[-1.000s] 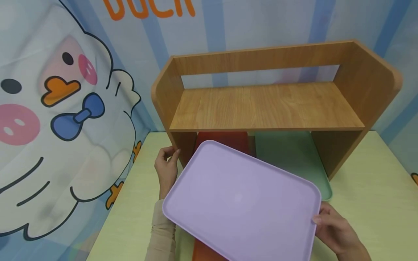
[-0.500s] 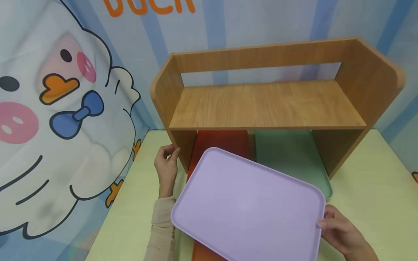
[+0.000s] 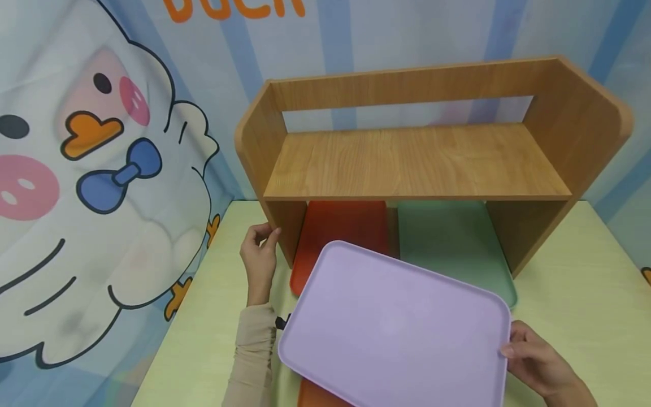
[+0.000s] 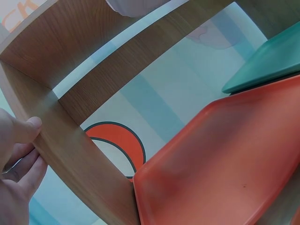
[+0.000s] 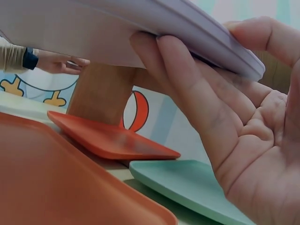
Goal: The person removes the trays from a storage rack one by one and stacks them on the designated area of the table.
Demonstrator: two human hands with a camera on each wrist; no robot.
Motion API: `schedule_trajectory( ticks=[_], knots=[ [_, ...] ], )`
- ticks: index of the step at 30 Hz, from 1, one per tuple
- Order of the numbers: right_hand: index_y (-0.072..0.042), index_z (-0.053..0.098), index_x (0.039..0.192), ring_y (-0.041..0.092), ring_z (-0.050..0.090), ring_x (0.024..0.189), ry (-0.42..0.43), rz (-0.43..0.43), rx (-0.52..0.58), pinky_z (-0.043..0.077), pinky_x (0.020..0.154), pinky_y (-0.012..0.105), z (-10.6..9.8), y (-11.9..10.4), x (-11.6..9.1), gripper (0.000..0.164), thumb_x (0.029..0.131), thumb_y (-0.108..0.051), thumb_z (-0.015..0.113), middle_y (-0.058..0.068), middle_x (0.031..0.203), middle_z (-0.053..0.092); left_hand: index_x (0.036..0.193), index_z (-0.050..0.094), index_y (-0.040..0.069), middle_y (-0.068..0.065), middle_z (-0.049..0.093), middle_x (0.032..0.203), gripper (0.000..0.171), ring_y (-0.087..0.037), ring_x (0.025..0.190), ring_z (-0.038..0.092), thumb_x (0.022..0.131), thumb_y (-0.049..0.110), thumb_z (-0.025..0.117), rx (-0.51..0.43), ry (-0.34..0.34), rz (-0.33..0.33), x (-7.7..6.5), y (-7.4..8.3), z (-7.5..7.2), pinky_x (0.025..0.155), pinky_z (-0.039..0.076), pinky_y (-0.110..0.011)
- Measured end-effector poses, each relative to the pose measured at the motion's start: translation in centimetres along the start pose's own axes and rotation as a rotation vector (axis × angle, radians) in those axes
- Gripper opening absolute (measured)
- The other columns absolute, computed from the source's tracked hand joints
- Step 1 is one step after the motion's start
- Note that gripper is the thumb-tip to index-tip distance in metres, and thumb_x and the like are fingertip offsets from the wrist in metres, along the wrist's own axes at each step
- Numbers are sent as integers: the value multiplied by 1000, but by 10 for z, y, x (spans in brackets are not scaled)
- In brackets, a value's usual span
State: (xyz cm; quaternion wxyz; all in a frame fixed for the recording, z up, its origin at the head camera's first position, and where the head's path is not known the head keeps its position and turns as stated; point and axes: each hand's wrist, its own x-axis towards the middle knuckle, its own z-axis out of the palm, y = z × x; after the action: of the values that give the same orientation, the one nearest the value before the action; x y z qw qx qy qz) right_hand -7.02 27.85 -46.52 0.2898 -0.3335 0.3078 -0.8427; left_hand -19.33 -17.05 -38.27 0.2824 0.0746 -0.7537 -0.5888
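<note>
My right hand holds a lilac tray by its right edge, thumb on the rim and fingers underneath. In the right wrist view the tray's underside is raised above the other trays. My left hand pinches the front edge of the left side panel of a wooden desktop shelf. Below the shelf board, a red tray lies on the left and a green tray on the right. The lilac tray hides part of both in the head view.
An orange tray lies in front of the red and green ones, mostly hidden by the lilac tray in the head view. A pale yellow table bears everything. Behind it hangs a striped blue cloth with a cartoon duck.
The lilac tray and right hand have shifted right and towards me, uncovering more of the red tray. The left hand has stayed at the shelf's side panel.
</note>
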Motion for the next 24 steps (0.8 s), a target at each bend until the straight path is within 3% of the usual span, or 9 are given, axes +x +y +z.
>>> schedule_trajectory(
  ticks=[12, 19, 24],
  knots=[
    [-2, 64, 113, 17, 64, 103, -7, 18, -10, 52, 92, 34, -12, 1, -11, 60, 83, 20, 17, 8, 112, 69, 103, 60, -11, -25, 62, 98, 22, -23, 91, 60, 86, 2, 68, 4, -3, -15, 2, 0, 0, 78, 51, -16],
    [-3, 64, 113, 17, 64, 103, -6, 47, -28, 52, 92, 33, -16, -1, -14, 61, 82, 20, 17, 7, 112, 69, 104, 62, -7, -23, 63, 101, 24, -22, 93, 59, 87, 7, 69, -13, 3, -32, 13, -31, 3, 76, 49, -11],
    [-3, 64, 114, 17, 64, 104, -10, 67, -28, 52, 93, 33, -18, -1, -17, 59, 83, 20, 18, 7, 113, 69, 102, 63, -4, -19, 64, 98, 22, -17, 90, 59, 86, 8, 71, -34, 8, -24, 14, -36, 3, 76, 50, -12]
  ],
)
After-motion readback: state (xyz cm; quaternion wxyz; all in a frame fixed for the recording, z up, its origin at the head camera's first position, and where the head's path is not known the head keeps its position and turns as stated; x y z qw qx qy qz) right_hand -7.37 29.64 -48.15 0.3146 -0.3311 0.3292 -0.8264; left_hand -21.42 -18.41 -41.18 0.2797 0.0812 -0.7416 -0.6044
